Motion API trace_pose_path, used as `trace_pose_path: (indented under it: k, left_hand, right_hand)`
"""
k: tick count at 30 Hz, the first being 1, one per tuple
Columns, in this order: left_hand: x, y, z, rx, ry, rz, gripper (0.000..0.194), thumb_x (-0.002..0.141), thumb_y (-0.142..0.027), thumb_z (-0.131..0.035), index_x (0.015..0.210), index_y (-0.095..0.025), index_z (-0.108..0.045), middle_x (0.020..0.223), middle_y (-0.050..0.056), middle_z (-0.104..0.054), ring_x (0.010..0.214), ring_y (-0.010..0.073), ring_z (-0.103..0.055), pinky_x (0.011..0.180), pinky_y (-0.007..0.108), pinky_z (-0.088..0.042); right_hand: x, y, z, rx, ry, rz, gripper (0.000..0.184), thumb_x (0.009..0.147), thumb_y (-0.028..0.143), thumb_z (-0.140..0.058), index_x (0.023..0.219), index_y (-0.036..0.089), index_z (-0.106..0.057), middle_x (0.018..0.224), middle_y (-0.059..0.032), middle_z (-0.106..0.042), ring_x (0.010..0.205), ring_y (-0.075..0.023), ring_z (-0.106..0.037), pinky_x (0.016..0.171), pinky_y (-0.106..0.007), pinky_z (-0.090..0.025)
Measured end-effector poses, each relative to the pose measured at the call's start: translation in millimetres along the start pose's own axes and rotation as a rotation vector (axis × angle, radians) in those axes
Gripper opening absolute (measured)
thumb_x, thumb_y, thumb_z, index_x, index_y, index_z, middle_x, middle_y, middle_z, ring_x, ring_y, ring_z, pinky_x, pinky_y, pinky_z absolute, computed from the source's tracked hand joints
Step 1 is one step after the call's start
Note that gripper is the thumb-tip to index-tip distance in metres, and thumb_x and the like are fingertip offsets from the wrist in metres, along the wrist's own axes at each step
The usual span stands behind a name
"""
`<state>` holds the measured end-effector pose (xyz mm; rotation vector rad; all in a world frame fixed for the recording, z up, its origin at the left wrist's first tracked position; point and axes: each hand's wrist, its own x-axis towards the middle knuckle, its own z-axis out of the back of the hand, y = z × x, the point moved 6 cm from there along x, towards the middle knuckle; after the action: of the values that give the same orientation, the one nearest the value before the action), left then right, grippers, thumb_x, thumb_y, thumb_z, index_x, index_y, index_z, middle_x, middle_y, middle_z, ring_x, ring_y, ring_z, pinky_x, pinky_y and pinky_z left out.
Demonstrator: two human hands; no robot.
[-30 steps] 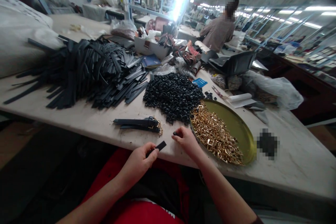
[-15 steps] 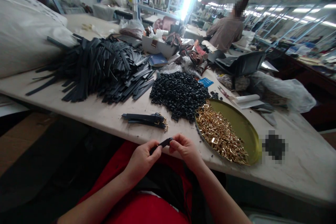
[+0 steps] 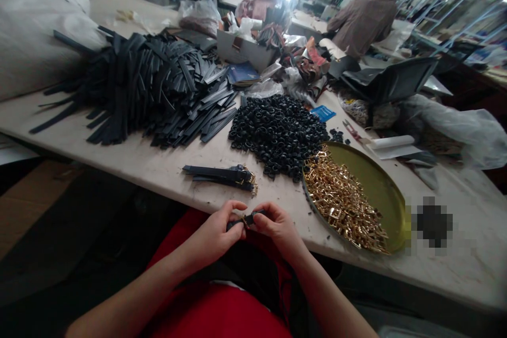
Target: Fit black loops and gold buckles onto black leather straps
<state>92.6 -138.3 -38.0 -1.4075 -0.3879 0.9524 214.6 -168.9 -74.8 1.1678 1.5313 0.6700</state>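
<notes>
At the front edge of the table, a short black strap (image 3: 249, 218) runs between my two hands, and a gold buckle shows on it. My left hand (image 3: 219, 229) is closed on the strap's left part, thumb below and index finger bent above. My right hand (image 3: 279, 226) pinches the other end; whether a loop is in its fingers is hidden. Just beyond lie several stacked black straps with gold buckles (image 3: 219, 175). Behind my hands is a heap of small black loops (image 3: 277, 132). To the right, gold buckles (image 3: 343, 198) fill part of a round olive-gold tray (image 3: 382, 185).
A large pile of black strips (image 3: 146, 84) covers the table's left, beside a white sack (image 3: 39, 37). Snips (image 3: 351, 129), a blue packet (image 3: 323, 113), a scrap-filled box (image 3: 243, 53) and plastic bags (image 3: 463, 127) lie farther back. A person (image 3: 364, 18) sits beyond.
My right hand has come left with a small black piece to the strap in my left hand. Both hands now meet on the strap, and its gold buckle has come into view.
</notes>
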Motion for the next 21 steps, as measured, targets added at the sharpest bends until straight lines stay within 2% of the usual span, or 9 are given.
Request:
trace_pose_path:
  k: [3, 7, 12, 14, 17, 21]
  left_hand:
    - [2, 4, 3.3, -0.053, -0.037, 0.024, 0.019, 0.080, -0.023, -0.047, 0.098, -0.018, -0.042, 0.073, 0.000, -0.064, 0.071, 0.0143, -0.061, 0.064, 0.024, -0.043]
    - [2, 9, 4.9, -0.047, -0.072, 0.065, 0.017, 0.081, -0.032, -0.049, 0.087, -0.018, -0.042, 0.070, -0.001, -0.062, 0.063, 0.0133, -0.058, 0.056, 0.022, -0.042]
    - [-5, 0, 9.8, 0.185, -0.127, 0.053, 0.021, 0.078, -0.038, -0.051, 0.080, -0.017, -0.050, 0.071, -0.001, -0.059, 0.065, 0.0137, -0.054, 0.057, 0.022, -0.039]
    - [-9, -3, 10.4, 0.274, -0.132, 0.047, 0.024, 0.077, -0.041, -0.051, 0.080, -0.017, -0.052, 0.070, -0.001, -0.060, 0.064, 0.0140, -0.054, 0.056, 0.022, -0.037]
    - [-14, -3, 9.1, 0.354, -0.120, 0.054, 0.028, 0.076, -0.046, -0.052, 0.077, -0.018, -0.054, 0.068, -0.001, -0.060, 0.063, 0.0147, -0.054, 0.055, 0.023, -0.036]
    - [-24, -6, 5.8, 0.291, -0.087, 0.040, 0.026, 0.076, -0.043, -0.055, 0.082, -0.017, -0.058, 0.076, 0.000, -0.063, 0.070, 0.0160, -0.057, 0.060, 0.024, -0.039]
  right_hand:
    - [0, -1, -3, -0.017, -0.005, 0.003, 0.027, 0.063, 0.038, -0.071, 0.077, 0.019, -0.057, 0.057, 0.0049, -0.056, 0.051, -0.0085, -0.049, 0.050, -0.021, -0.037]
    - [-3, -3, -7, 0.096, 0.038, -0.017, 0.037, 0.076, 0.053, -0.053, 0.079, 0.017, -0.059, 0.058, 0.0011, -0.057, 0.054, -0.0102, -0.051, 0.053, -0.023, -0.039]
    - [-9, -15, -12, 0.222, 0.082, -0.139, 0.026, 0.071, 0.040, -0.066, 0.083, 0.018, -0.056, 0.057, 0.0046, -0.054, 0.049, -0.0062, -0.045, 0.050, -0.018, -0.034]
    - [-13, -19, -18, 0.233, 0.168, -0.175, 0.031, 0.071, 0.043, -0.064, 0.086, 0.017, -0.057, 0.058, 0.0034, -0.054, 0.050, -0.0065, -0.045, 0.051, -0.019, -0.034]
    - [-22, -23, -27, 0.285, 0.278, -0.238, 0.033, 0.068, 0.045, -0.067, 0.077, 0.016, -0.054, 0.058, 0.0031, -0.052, 0.049, -0.0063, -0.043, 0.050, -0.019, -0.033]
    - [-33, -13, -29, 0.229, 0.246, -0.149, 0.031, 0.065, 0.037, -0.070, 0.067, 0.016, -0.047, 0.057, 0.0047, -0.049, 0.050, -0.0060, -0.041, 0.049, -0.018, -0.032]
